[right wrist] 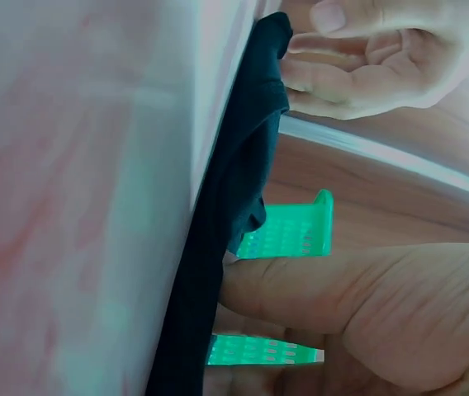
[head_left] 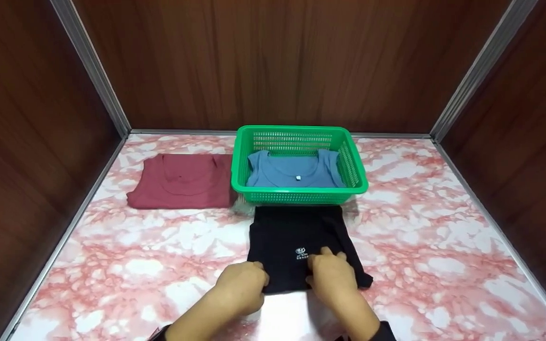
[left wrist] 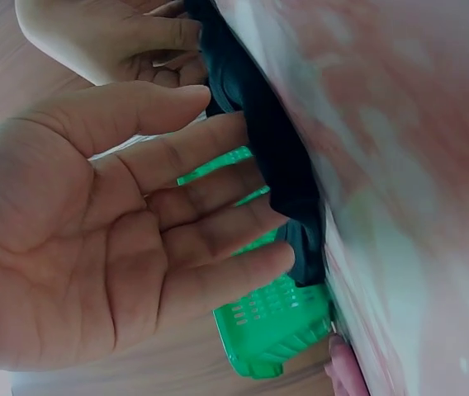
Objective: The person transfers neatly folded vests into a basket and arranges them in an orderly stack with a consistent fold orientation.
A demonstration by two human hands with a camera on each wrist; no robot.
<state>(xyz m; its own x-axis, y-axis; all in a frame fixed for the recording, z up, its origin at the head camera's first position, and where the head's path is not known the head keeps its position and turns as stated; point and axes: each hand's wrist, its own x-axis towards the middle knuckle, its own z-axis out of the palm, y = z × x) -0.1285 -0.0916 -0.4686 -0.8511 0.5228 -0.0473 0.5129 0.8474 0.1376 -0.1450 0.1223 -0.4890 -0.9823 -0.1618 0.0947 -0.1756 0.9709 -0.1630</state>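
A folded black garment with a small white print lies in front of the basket. At its near left edge, my left hand touches the cloth; the left wrist view shows this hand with fairly straight fingers, their tips against the black fabric. My right hand rests on the near right part of the garment, fingers spread and slightly bent. In the right wrist view, the thumb of the right hand presses the black cloth, and its other fingertips are partly hidden.
Behind the garment stands a green plastic basket with a folded blue sleeveless top inside. To its left lies a folded maroon top. The marbled pink-and-white table is enclosed by brown wood-grain panels with metal corner strips.
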